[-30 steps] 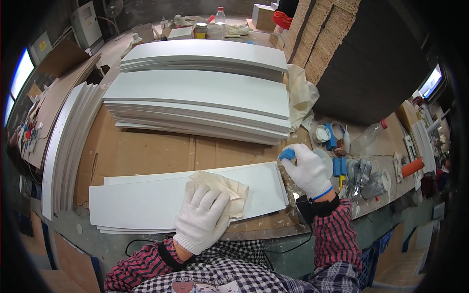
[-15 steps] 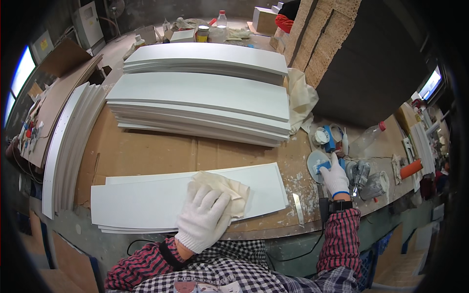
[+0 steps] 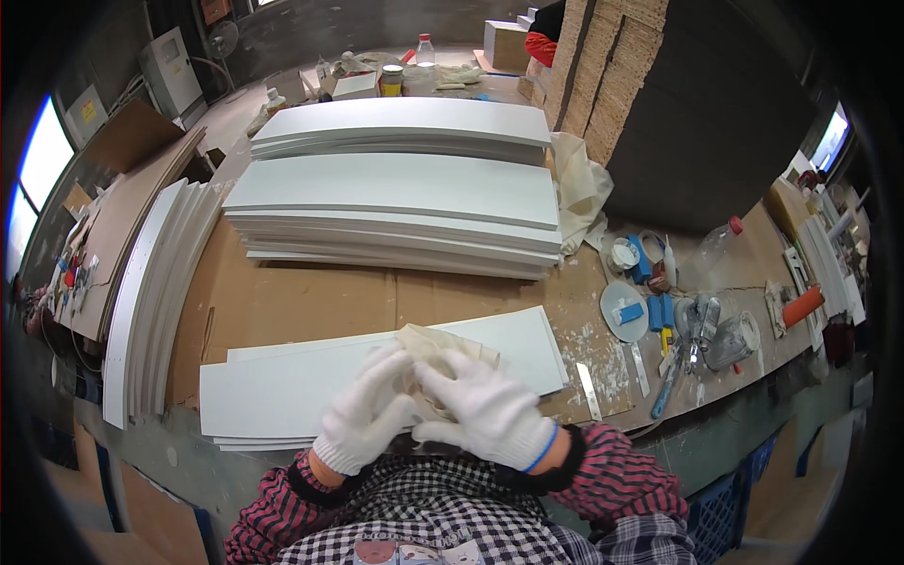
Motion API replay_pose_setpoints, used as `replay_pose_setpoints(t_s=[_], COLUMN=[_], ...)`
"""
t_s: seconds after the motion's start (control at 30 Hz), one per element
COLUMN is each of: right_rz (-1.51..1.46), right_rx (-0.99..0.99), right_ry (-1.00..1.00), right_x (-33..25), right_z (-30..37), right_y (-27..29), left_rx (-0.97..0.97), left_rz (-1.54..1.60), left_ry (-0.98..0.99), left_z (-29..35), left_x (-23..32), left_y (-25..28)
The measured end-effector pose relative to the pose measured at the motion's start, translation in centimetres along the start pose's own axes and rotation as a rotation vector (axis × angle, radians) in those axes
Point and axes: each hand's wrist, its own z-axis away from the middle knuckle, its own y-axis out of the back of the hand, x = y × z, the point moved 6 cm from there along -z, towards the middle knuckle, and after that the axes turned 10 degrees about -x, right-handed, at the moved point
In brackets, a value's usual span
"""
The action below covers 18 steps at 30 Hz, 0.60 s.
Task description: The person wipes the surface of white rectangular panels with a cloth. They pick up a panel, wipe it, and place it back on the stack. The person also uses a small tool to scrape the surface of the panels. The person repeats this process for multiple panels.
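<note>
Both my hands wear white knitted gloves and meet above a short stack of white panels (image 3: 282, 391) at the table's near edge. A crumpled cream cloth (image 3: 461, 350) is bunched between them. My left hand (image 3: 369, 414) is curled with its fingertips at the cloth's left side. From the right, my right hand (image 3: 492, 407) closes over the cloth, its fingers bent towards the left hand. The gloves hide part of the cloth, and whether anything small lies inside it cannot be seen.
Two taller stacks of white panels (image 3: 386, 184) lie beyond on cardboard (image 3: 311, 299). More panels (image 3: 141, 301) stand on edge at left. At right are a round disc with a blue block (image 3: 630, 313), metal strips (image 3: 589, 391), a blue-handled tool (image 3: 667, 386) and a clear bottle (image 3: 711, 254).
My right hand has left the blue block on the disc and come over to the cloth. My left hand, which lay flat on the cloth, has turned and curled beside it.
</note>
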Motion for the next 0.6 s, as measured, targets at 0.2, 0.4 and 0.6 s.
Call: replay_pose_setpoints(t_s=[0.2,0.4,0.6], right_rz=[0.151,0.271,0.239], right_rx=[0.108,0.216,0.432], right_ry=[-0.229,-0.685,-0.665], right_x=[4.2,10.3,11.5], right_z=[-1.4,2.6,8.2], right_y=[-2.5,2.6,5.8], left_rx=[0.093,0.143,0.182], left_rz=[-1.029,-1.1,-1.093], left_ry=[0.203,0.143,0.087], left_z=[0.3,0.9,1.5], left_x=[0.1,-0.2,0.0], left_y=[4.6,4.8,5.0])
